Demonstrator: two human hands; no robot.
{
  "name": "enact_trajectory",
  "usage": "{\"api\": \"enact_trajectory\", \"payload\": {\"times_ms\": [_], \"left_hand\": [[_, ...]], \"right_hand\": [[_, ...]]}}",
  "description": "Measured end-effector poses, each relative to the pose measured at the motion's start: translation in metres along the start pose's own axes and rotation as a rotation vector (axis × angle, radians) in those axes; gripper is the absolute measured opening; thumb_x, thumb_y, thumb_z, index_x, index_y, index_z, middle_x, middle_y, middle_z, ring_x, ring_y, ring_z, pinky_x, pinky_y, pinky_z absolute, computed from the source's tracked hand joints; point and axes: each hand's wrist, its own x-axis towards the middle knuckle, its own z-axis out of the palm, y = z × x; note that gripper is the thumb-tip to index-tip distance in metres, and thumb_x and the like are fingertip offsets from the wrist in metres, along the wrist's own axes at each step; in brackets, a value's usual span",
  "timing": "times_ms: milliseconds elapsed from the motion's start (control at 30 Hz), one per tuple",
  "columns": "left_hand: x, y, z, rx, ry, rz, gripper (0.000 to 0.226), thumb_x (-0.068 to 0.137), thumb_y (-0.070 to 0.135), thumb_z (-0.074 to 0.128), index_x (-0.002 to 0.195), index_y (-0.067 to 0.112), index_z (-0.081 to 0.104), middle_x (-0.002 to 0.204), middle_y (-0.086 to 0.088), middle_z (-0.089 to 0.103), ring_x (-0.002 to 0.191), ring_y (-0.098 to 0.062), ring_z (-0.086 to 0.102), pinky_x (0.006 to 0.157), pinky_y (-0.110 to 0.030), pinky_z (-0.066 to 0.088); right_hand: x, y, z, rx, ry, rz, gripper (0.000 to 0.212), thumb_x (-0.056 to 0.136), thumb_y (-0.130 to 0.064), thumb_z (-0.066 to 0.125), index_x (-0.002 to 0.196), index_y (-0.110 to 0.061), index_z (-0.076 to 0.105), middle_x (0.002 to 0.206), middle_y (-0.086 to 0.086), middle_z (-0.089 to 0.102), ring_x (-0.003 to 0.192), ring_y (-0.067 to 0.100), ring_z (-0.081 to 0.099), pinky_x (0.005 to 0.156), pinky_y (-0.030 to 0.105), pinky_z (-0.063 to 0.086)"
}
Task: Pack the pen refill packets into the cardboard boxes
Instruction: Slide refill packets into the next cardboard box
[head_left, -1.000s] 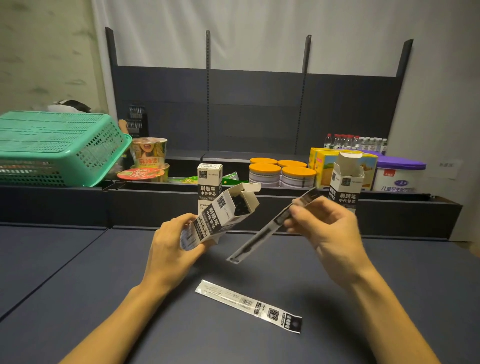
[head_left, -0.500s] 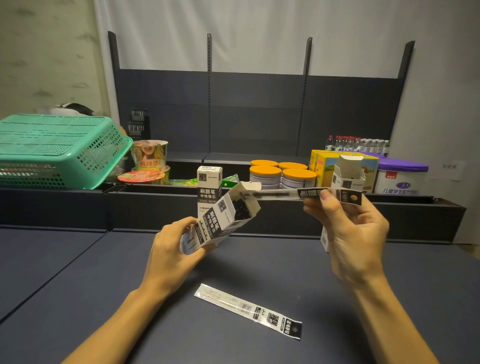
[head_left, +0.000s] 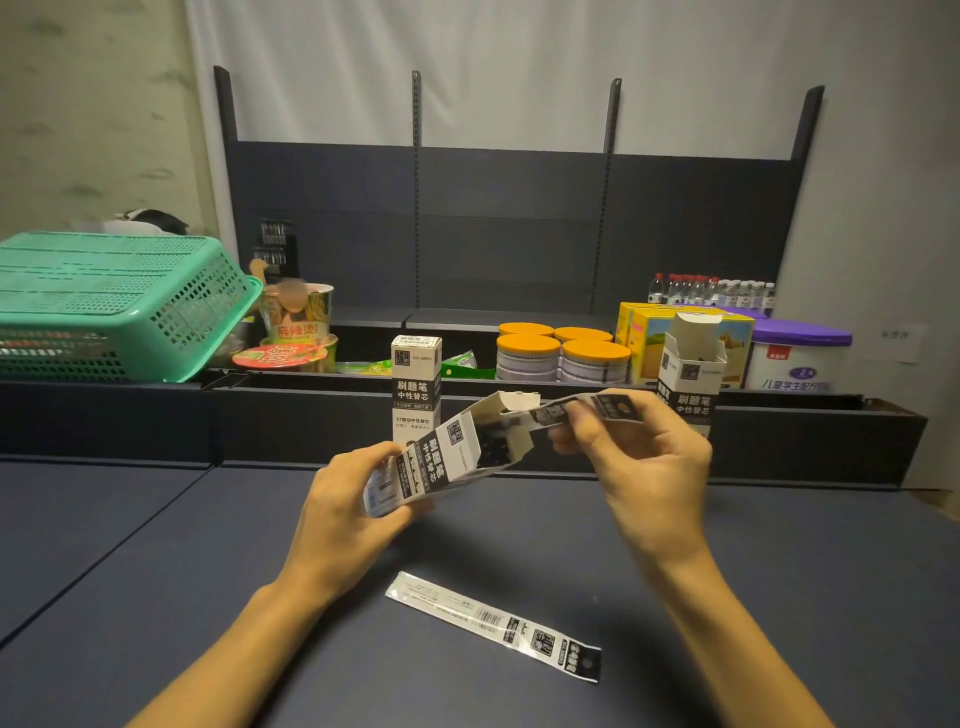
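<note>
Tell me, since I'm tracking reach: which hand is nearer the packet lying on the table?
Left hand, just up-left of the packet; right hand is higher, farther up-right.

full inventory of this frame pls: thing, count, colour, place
tilted box: 1, white and black, open-topped, gripped by left hand
held packet: 1, clear with black header, tip in the tilted box's mouth
loose packet: 1, clear and black, flat on table near the person
closed box: 1, white and black, upright behind the tilted box
open box: 1, white and black, upright, right
table: 1, dark blue-grey
basket: 1, green, upside down, on ledge left
noodle cups: 2, yellow and red, beside basket
tins: 4, orange lids, centre ledge
yellow cartons: 2 or so, right ledge
tub: 1, white, purple lid, far right
bottles: a row, count unclear, rear right
left hand: holds the tilted box
right hand: pinches the held packet
</note>
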Motion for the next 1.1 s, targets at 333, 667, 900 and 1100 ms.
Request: {"api": "enact_trajectory", "payload": {"times_ms": [333, 667, 900, 1100], "left_hand": [[0.000, 0.000, 0.000, -0.009, 0.006, 0.017, 0.061, 0.066, 0.044, 0.074, 0.120, 0.021, 0.058, 0.112, 0.012, 0.057, 0.099, -0.008, 0.055, 0.086, -0.025, 0.044], [-0.001, -0.002, 0.000, 0.000, 0.000, 0.000, 0.061, 0.066, 0.045, 0.074, 0.121, 0.021, 0.058, 0.112, 0.010, 0.058, 0.099, -0.009, 0.055, 0.086, -0.024, 0.043], [0.000, 0.000, 0.000, 0.007, -0.002, -0.006, 0.062, 0.067, 0.047, 0.072, 0.121, 0.020, 0.059, 0.113, 0.007, 0.061, 0.098, -0.010, 0.056, 0.084, -0.017, 0.039], [0.000, 0.001, 0.001, -0.001, -0.001, 0.015, 0.062, 0.066, 0.049, 0.074, 0.120, 0.022, 0.058, 0.111, 0.013, 0.057, 0.098, -0.007, 0.054, 0.085, -0.014, 0.038]], "right_hand": [[-0.006, 0.024, 0.006, -0.356, -0.079, -0.078, 0.008, 0.084, -0.025, 0.072, 0.087, -0.018, 0.070, 0.074, -0.006, 0.071, 0.068, 0.015, 0.070, 0.061, 0.046, 0.057], [-0.008, 0.027, 0.008, -0.406, -0.098, -0.040, 0.006, 0.084, -0.018, 0.074, 0.086, -0.020, 0.069, 0.073, -0.005, 0.069, 0.064, 0.013, 0.066, 0.059, 0.036, 0.056], [-0.010, 0.023, 0.004, -0.383, 0.019, -0.139, 0.016, 0.083, -0.009, 0.074, 0.089, -0.022, 0.066, 0.079, -0.008, 0.069, 0.069, 0.010, 0.066, 0.062, 0.027, 0.056], [-0.011, 0.033, 0.007, -0.451, -0.132, -0.161, 0.015, 0.083, -0.006, 0.074, 0.094, -0.016, 0.073, 0.084, -0.005, 0.071, 0.075, 0.010, 0.066, 0.065, 0.022, 0.055]]}}
